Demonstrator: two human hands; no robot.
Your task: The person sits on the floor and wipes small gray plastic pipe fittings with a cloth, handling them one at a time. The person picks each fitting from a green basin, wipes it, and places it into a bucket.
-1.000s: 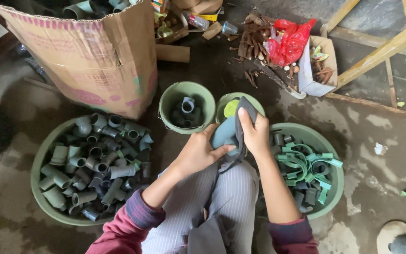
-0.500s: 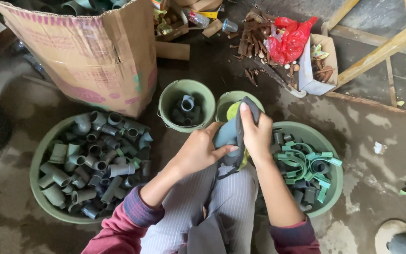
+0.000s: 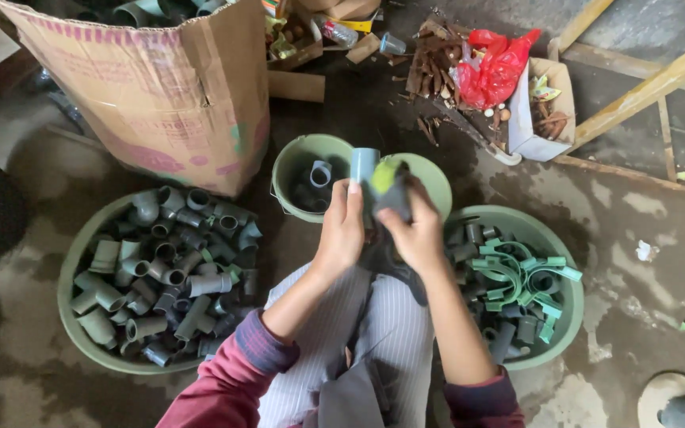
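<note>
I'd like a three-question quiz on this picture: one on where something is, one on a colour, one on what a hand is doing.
1. Where is the basin full of grey pipe fittings?
A. to the person's left
B. on the cardboard box
C. behind the red bag

2. What colour are the curved clips in the other basin?
A. red
B. green
C. white

3. What is the left hand doing?
A. resting on the floor
B. reaching into the box
C. holding a grey pipe piece

Answers: 1 A, the left basin with the fittings lies left of the lap. 2 B, the clips are green. 3 C, the left hand grips the pipe piece, with the right hand beside it.
</note>
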